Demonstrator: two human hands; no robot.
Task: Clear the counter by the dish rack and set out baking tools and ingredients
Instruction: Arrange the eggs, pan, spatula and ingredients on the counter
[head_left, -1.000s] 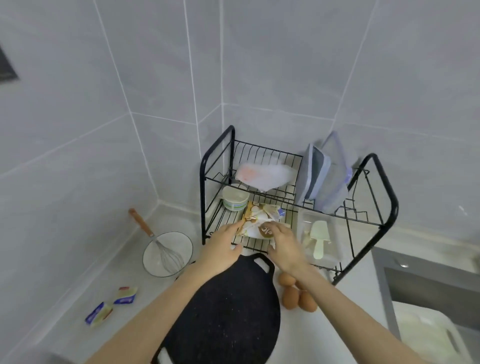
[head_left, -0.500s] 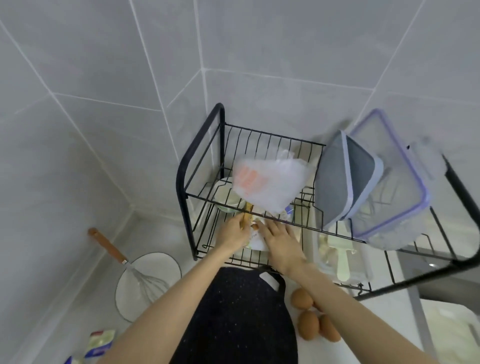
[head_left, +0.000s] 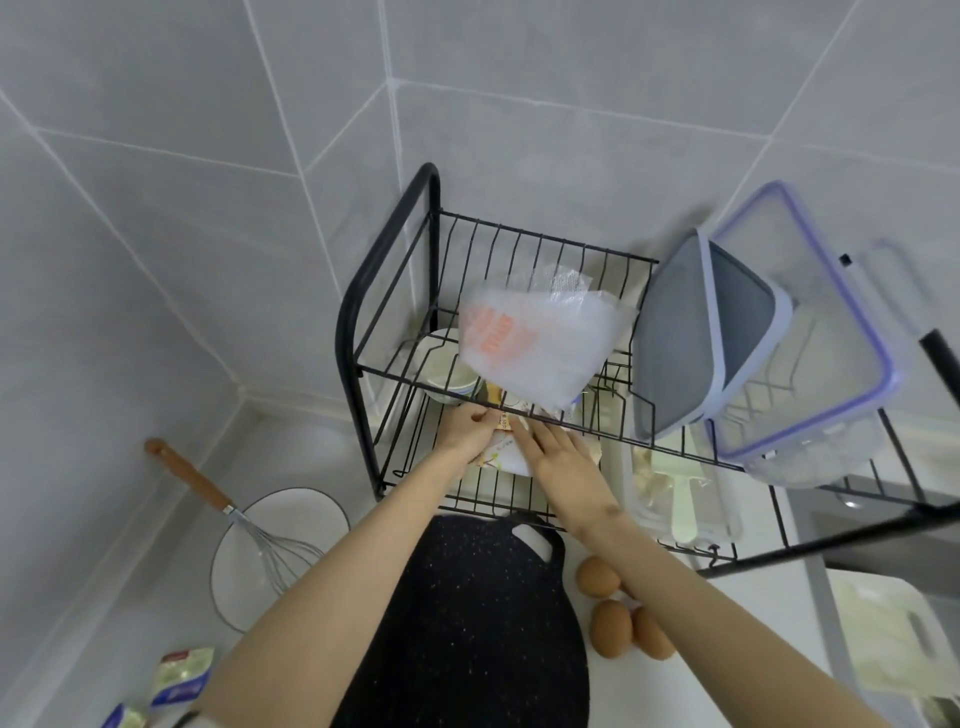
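The left hand (head_left: 464, 431) and the right hand (head_left: 563, 457) are both inside the lower tier of the rack (head_left: 432, 218). The packet (head_left: 506, 458) lies on the lower wire shelf, directly under and between the fingers of both hands.

Left fingers: curled over the packet's left edge, gripping it.
Right fingers (head_left: 540, 436): nearly straight and close together, laid flat on the packet's right part. The right thumb is hidden, so a pinch cannot be confirmed.

Just beyond the left fingertips stands a bowl (head_left: 449, 374); contact cannot be determined. Above both sets of fingertips, a white bag (head_left: 540, 343) rests on the upper tier. To the right of the right fingers, on the lower tier, sits a clear tub holding a spatula (head_left: 685, 512).

Behind the fingers, under both forearms, lies a black board (head_left: 467, 623). Three eggs (head_left: 613, 629) lie just right of the board. Well left of the left fingers, a whisk (head_left: 275, 551) rests on a plate (head_left: 322, 506).
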